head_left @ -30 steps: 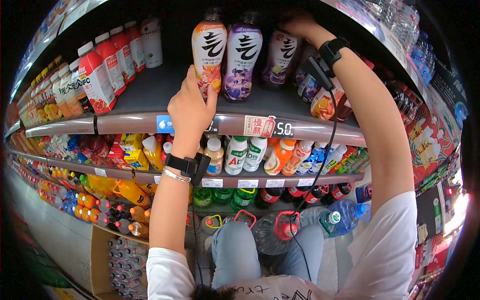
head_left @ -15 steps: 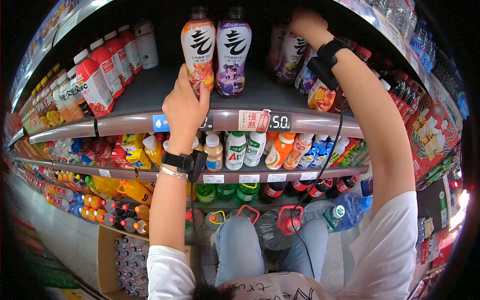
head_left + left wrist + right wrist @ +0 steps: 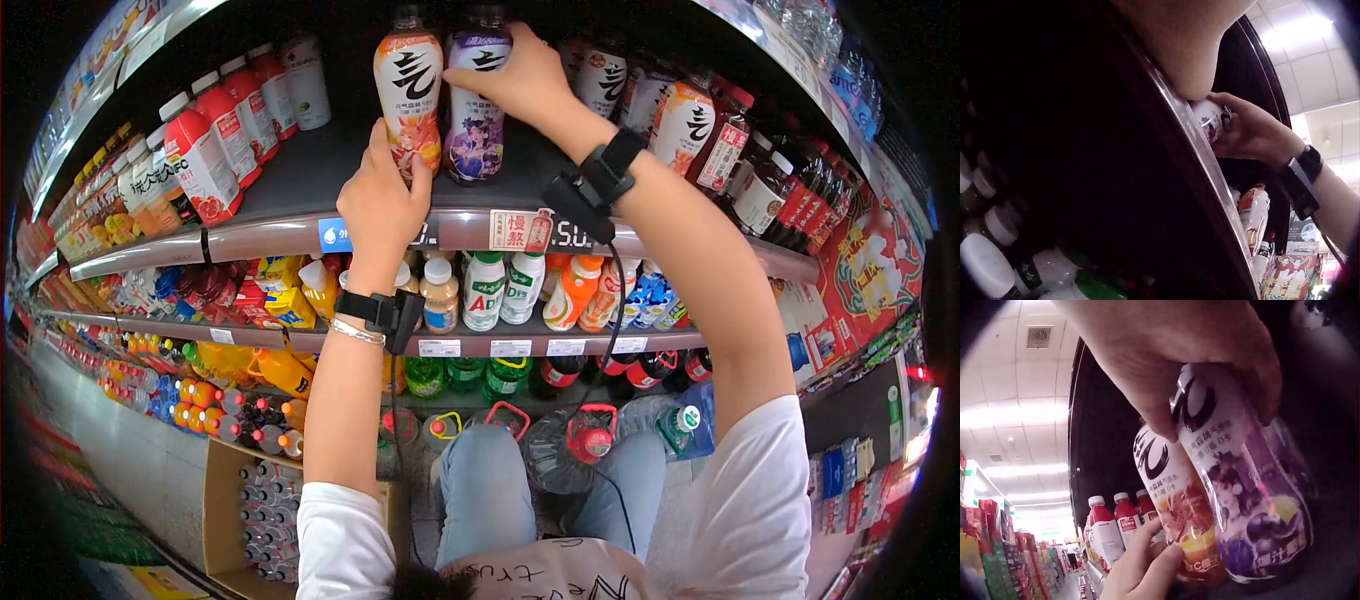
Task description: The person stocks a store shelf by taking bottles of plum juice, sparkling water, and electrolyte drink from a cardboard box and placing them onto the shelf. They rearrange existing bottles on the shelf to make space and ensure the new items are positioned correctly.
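Observation:
Two soft drink bottles stand side by side near the front of the top shelf (image 3: 310, 190) in the head view. My left hand (image 3: 385, 205) holds the lower part of the orange-labelled drink bottle (image 3: 410, 100), thumb on its right side. Beside it, my right hand (image 3: 525, 85) grips the purple-labelled drink bottle (image 3: 475, 145) around its upper part from the right. The right wrist view shows this purple bottle (image 3: 1254, 512) upright, with thumb and fingers on opposite sides. In the left wrist view, the shelf edge partly hides the bottle in my right hand (image 3: 1257, 131).
Red-and-white juice bottles (image 3: 205, 160) line the shelf's left side. More drink bottles (image 3: 603, 80) stand at the right, beside dark-capped ones (image 3: 765, 190). A lower shelf holds white bottles (image 3: 485, 290). Large water jugs (image 3: 560, 450) and an open carton (image 3: 230, 540) are on the floor.
My right hand has come left from a bottle at the right of the shelf onto the purple-labelled bottle. My left hand has stayed on the orange-labelled bottle.

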Demonstrator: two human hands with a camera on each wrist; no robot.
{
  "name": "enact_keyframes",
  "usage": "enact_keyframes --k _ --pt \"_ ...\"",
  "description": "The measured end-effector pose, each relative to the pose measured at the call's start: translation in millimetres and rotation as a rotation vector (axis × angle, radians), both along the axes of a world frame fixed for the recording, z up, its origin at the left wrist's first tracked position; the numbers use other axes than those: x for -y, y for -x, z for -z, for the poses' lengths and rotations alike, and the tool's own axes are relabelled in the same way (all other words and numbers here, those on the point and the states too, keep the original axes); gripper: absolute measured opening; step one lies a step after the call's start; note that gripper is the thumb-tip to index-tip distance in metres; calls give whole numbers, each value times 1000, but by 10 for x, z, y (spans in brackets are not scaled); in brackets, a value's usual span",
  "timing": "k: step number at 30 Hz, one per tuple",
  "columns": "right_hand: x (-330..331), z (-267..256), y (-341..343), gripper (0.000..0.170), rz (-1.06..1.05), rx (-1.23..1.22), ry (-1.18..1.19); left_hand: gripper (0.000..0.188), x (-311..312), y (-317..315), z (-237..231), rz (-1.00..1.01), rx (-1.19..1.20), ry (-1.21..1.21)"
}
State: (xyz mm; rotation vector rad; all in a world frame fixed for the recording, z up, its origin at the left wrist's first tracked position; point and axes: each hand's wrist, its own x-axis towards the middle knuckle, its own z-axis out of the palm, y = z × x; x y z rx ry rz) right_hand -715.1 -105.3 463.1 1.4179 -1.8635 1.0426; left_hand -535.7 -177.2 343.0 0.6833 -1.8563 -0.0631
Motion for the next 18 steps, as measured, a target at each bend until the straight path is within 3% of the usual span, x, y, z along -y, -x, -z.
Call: enact_keyframes --k 4,9,11,14,18 --pt "-164 -77 122 90 134 -129 -24 56 16 10 10 8 -15 25" --pt "-588 -266 278 81 239 56 -222 55 -2 0 6 4 -2 4" --pt "-637 -216 485 77 382 -154 -177 55 -3 6 4 0 0 5" --pt "-833 -350 478 82 390 29 -356 55 -2 0 3 2 5 2" --pt "-915 -244 585 91 455 -162 -177 55 -4 -3 -1 1 20 -15"
